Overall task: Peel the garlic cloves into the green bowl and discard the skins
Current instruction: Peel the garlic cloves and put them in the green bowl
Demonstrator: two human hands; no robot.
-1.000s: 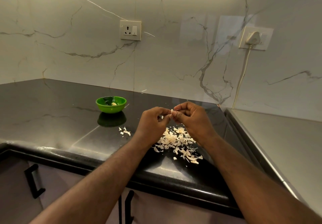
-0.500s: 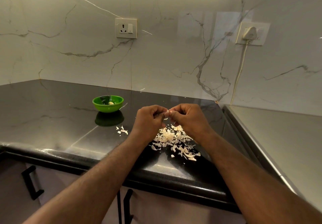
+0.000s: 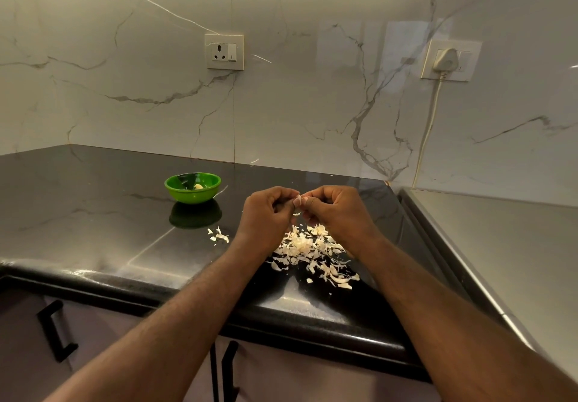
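Presently, a small garlic clove [image 3: 298, 200] is pinched between the fingertips of both hands, raised above the black countertop [image 3: 93, 214]. The left hand [image 3: 266, 214] is curled closed, thumb and forefinger gripping one end of the clove. The right hand [image 3: 334, 210] is curled likewise, and its fingertips appear to nip the papery skin at the other end. The clove is held directly over the heap of skins [image 3: 309, 250], presumably so that loosened peel falls onto one pile and can be gathered for discarding in a single pass. A smaller scatter of skins [image 3: 218, 235] lies apart, to the left of the heap. The green bowl [image 3: 175, 182] is set well to the left, clear of the falling peel, and one pale peeled clove [image 3: 199, 186] is seen inside it (other contents cannot be made out). No brand, label or legible writing is found; the mark on the wall socket [image 3: 224, 52] is too small to be read.
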